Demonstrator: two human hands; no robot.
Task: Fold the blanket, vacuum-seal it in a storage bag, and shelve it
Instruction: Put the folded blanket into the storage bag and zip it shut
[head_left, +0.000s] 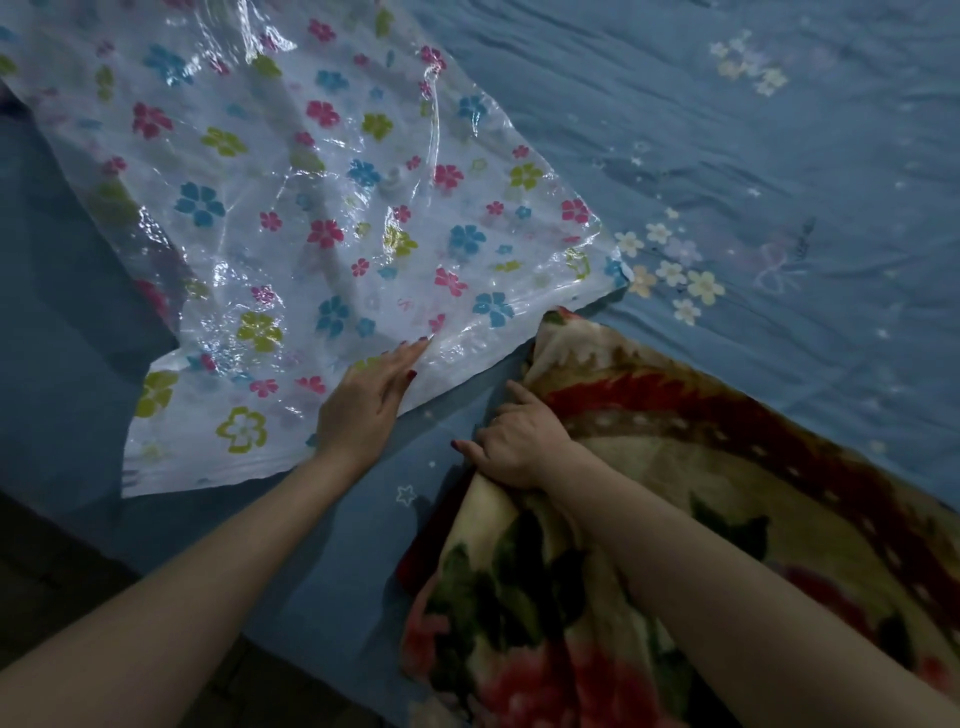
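Clear plastic storage bag (291, 208) with pink, blue and green flowers, spread flat and crinkly on the blue bed sheet (727, 130), up left. Left hand (363, 405) open, fingers stretched out, pressing flat on the bag's near edge, not gripping anything. Right hand (514, 441) closed tight around the bunched edge of the fuzzy floral blanket (701, 493), cream with red and green. Blanket lying folded on the bed at lower right, its far corner just beside the bag's corner.
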